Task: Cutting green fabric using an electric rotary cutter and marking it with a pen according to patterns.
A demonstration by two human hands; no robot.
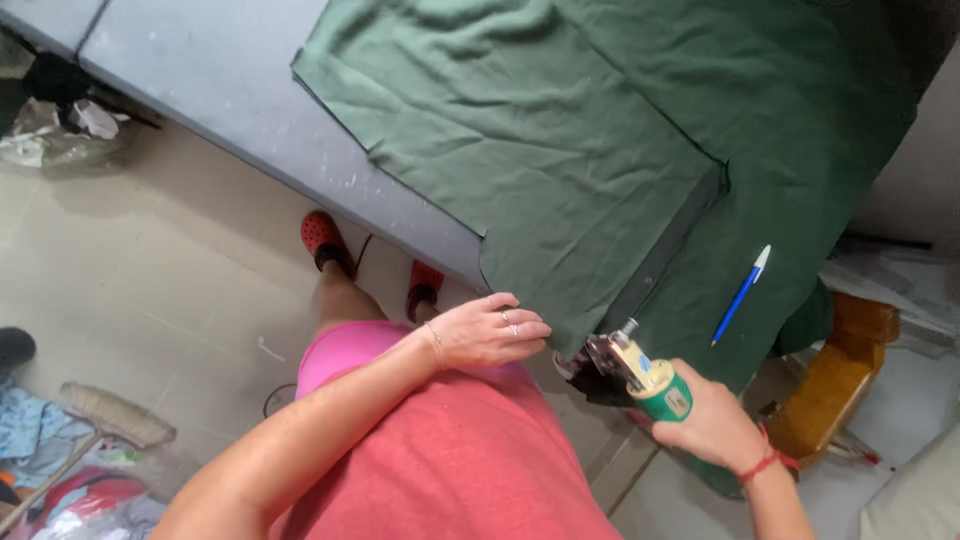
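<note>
A large dark green cloth [560,130] lies in layers over a grey table [220,80]. My left hand [490,330] rests on the cloth's near edge, fingers curled and pressing it down at the table's rim. My right hand [710,420] grips a hand-held electric fabric cutter [640,375] with a green body and cream head. Its blade end sits at the cloth edge, just right of my left hand. A cut line [660,250] runs up through the cloth from the cutter.
A blue and white pen [740,295] lies on the cloth to the right. A wooden stool [840,380] stands at the right. A broom [110,415] and a pile of fabric scraps [60,480] lie on the floor at the left. Bags [60,120] sit under the table's far end.
</note>
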